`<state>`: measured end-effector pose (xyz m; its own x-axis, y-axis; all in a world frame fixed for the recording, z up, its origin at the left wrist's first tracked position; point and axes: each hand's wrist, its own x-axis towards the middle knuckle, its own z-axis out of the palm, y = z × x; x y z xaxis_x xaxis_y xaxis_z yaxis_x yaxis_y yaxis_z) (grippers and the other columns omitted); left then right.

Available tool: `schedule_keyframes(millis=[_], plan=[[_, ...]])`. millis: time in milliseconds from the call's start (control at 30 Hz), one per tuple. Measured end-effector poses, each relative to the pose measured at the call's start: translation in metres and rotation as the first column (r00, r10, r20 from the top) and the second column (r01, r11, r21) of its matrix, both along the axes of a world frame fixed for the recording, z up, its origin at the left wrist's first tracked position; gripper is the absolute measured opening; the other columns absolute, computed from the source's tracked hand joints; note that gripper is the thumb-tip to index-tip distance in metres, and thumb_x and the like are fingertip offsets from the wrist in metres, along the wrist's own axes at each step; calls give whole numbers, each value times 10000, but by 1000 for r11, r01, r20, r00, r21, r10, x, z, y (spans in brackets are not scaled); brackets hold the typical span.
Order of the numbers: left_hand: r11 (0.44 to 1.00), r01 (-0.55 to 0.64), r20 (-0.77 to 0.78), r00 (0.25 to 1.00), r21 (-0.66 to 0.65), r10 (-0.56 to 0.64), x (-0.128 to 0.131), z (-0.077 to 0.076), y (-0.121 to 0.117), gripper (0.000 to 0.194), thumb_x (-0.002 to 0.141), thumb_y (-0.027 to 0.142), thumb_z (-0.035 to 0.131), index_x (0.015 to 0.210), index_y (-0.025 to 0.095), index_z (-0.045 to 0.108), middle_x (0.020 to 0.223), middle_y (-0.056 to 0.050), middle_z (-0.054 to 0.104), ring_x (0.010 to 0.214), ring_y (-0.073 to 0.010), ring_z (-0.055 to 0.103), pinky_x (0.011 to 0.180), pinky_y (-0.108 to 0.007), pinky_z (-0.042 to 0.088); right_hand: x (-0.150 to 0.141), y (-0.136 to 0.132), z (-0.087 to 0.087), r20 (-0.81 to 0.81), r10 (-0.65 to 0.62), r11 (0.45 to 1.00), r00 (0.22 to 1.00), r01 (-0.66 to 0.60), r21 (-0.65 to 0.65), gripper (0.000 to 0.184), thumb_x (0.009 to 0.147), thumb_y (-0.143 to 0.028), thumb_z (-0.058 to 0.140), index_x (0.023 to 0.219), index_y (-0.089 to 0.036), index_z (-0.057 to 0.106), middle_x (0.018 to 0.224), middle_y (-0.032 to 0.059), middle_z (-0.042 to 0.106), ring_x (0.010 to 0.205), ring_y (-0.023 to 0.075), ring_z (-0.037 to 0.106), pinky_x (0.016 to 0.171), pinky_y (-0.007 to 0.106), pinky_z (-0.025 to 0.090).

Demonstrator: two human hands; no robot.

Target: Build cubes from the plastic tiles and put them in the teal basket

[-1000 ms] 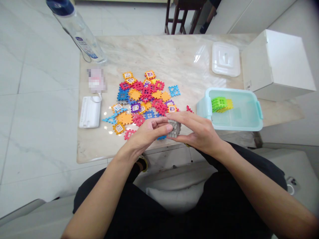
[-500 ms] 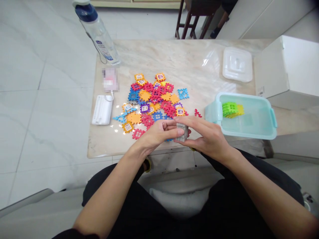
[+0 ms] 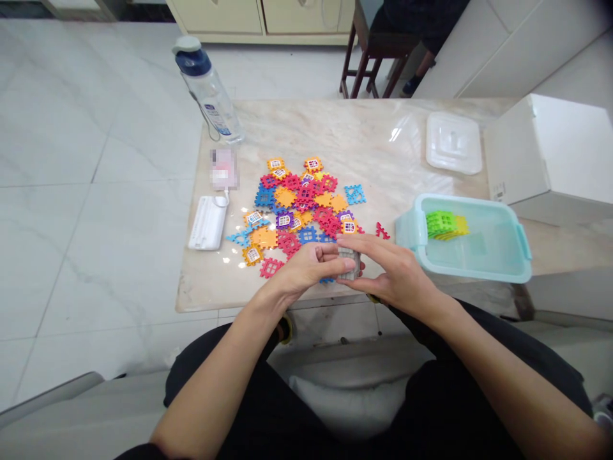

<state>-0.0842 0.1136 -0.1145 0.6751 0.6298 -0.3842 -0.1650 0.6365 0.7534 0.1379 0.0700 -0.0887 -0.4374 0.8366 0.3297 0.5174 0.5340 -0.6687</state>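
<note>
The worktop [image 3: 311, 131], pale and marble-patterned, carries all items listed below. At its right end stands a closed white box [image 3: 550, 153]. Nearer the person and left of the box sits an uncovered turquoise tub [image 3: 479, 273].

Left of the tub, mid-worktop, lies a loose, overlapping spread of toothed plastic pieces [image 3: 305, 193] in red, orange, blue and purple; several bear white window inserts. A clear bottle [image 3: 214, 99] with a dark blue cap stands upright at the far left corner. A translucent lid [image 3: 454, 144] lies flat beyond the tub, beside the box.

The left hand [image 3: 309, 263] has its grip closed on a grey stack [image 3: 347, 253], thumb pressed to the face. The right hand [image 3: 395, 265] has its grip closed on the same stack, fingers along the far edge, thumb at the near edge. The stack is located between both hands, over the near edge of the worktop.

A white device [image 3: 208, 223] lies near the left edge. Inside the tub, at its left, is a green stack [image 3: 440, 223] with yellow beside it. A light blue square [image 3: 355, 194] lies just right of the spread; a small red piece [image 3: 382, 230] lies between spread and tub.
</note>
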Motion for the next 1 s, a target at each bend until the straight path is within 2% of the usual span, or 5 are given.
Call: schedule_keyframes(millis=[400,500,633,800,1000], plan=[[998,-67,-55,996,14,68,-16,9,9,806,767,494,1061,1412,162,708,1032,-130,874,877,-251,847,801,-325,647,3,6,-11,57,-51,998,997,49,33,673,957,-214,870,1582,-270,625,1432,117,796,1315,309,780,1145,483,655],[956,-287,-167,941,66,295,-35,19,26,656,884,583,948,1347,181,715,1125,-156,874,911,-251,858,747,-292,649,13,11,-23,212,-56,998,976,62,-21,656,945,-175,862,1551,-247,621,1427,157,774,1343,347,756,1153,554,641],[814,-576,-213,787,81,578,-56,22,46,396,954,459,844,1211,183,723,1038,-102,873,837,-186,830,678,-226,615,22,10,-38,424,17,980,905,69,-187,602,922,-103,836,1481,-208,639,1423,191,746,1374,381,721,1158,596,621],[773,-634,-219,754,2,619,-57,20,52,287,928,343,821,1148,196,712,884,-43,835,715,-147,774,632,-209,577,20,5,-50,603,96,951,792,106,-290,426,922,-98,836,1314,-158,679,1378,200,719,1269,363,741,1095,520,634],[794,-608,-208,777,-1,594,-51,22,50,310,914,352,851,1146,202,709,883,-42,832,710,-147,761,626,-217,559,16,5,-60,706,111,970,699,78,-230,368,908,-140,873,1221,-143,680,1296,202,714,1237,393,695,1078,526,607]])
